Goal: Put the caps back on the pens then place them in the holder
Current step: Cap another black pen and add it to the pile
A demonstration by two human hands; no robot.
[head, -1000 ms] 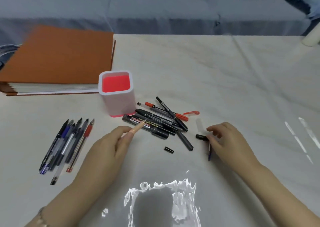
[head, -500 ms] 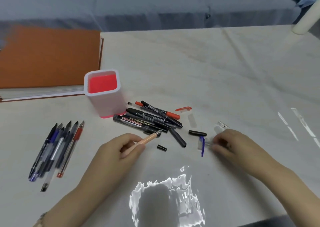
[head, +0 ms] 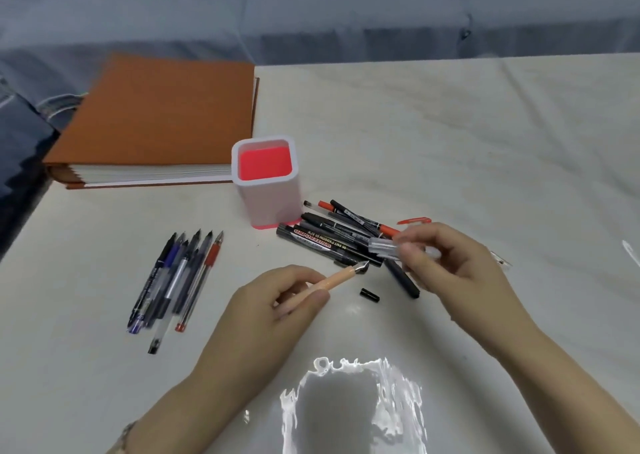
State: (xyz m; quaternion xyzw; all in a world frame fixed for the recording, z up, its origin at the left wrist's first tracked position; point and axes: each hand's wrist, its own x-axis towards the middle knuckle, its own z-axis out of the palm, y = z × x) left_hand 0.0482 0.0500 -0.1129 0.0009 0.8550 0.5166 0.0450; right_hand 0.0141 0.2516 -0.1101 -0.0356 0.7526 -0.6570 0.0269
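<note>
My left hand (head: 277, 301) grips an uncapped peach-coloured pen (head: 341, 277), its nib pointing up and right. My right hand (head: 450, 263) pinches a clear cap (head: 382, 247) just above and right of that nib, a short gap apart. A pink holder with a red inside (head: 265, 180) stands upright behind them, with nothing inside. A pile of black and red markers (head: 332, 239) lies beside its base. Several uncapped pens (head: 176, 280) lie in a row at the left. A small black cap (head: 369, 295) and a red cap (head: 414, 220) lie loose.
An orange-covered thick book (head: 156, 121) lies at the back left of the white table (head: 450, 135). Another clear cap (head: 500, 259) lies right of my right hand. A blue sofa (head: 311, 13) runs behind the table. Glare shines on the near table surface.
My right hand lifted a clear cap off the table and carried it left, up to the nib of the peach pen. My left hand kept holding that pen. The camera view shifted.
</note>
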